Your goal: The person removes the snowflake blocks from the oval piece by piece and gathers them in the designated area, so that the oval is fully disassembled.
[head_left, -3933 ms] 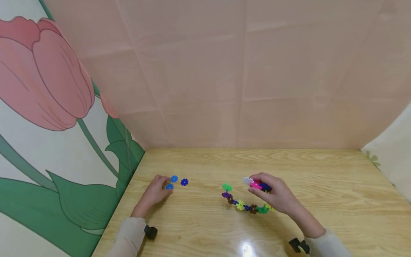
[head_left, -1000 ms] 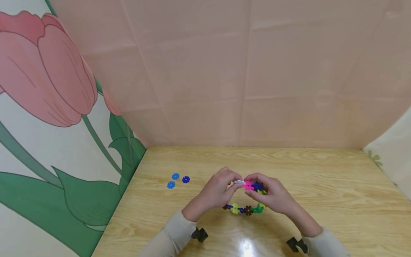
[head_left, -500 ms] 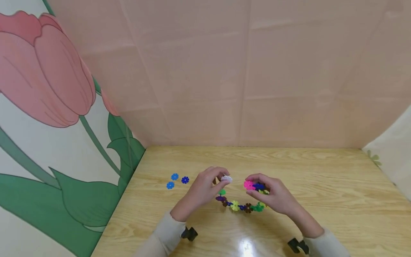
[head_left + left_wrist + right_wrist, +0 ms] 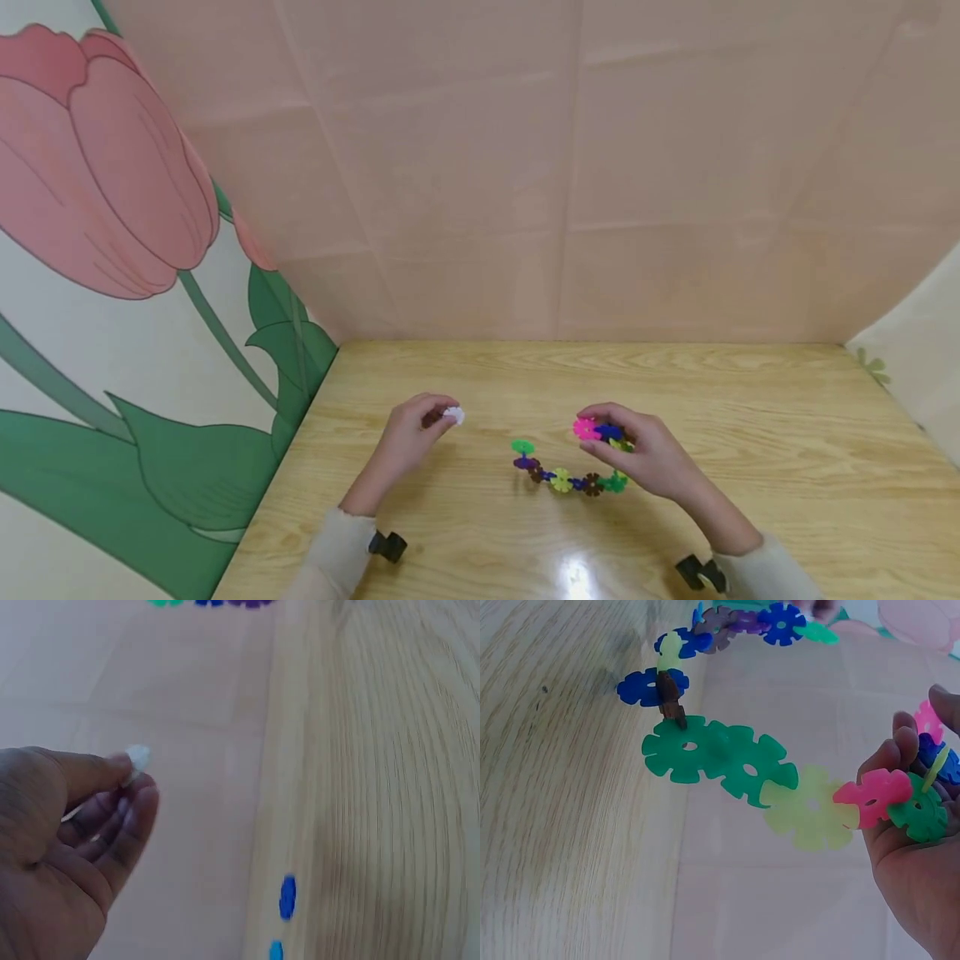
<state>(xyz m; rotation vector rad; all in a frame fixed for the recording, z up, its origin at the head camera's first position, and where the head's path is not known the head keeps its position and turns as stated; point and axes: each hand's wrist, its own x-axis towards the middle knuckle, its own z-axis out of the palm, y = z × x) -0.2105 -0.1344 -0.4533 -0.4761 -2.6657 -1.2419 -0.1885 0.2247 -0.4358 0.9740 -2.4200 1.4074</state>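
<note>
My left hand (image 4: 408, 433) pinches a white snowflake disc (image 4: 454, 414) between thumb and fingertips, above the left part of the table. In the left wrist view the white disc (image 4: 138, 757) pokes out past the fingertips. My right hand (image 4: 641, 446) holds one end of a curved chain of interlocked snowflake discs (image 4: 561, 480). A pink disc (image 4: 586, 429) is at that held end, with a dark blue one beside it. A light green disc (image 4: 522, 447) ends the far side. The right wrist view shows green discs (image 4: 688, 748) mid-chain, then yellow and pink ones by the palm.
A loose dark blue disc (image 4: 288, 897) and a light blue disc (image 4: 276, 950) show in the left wrist view; the left hand hides them in the head view. The wooden table (image 4: 480, 550) meets a pink cloth (image 4: 562, 250) behind and a tulip-patterned panel (image 4: 135, 183) at left.
My left hand came from the loose blue discs to the chain, pulled the white disc off its pink end, and has moved back left with it. The right hand has stayed nearly still.
</note>
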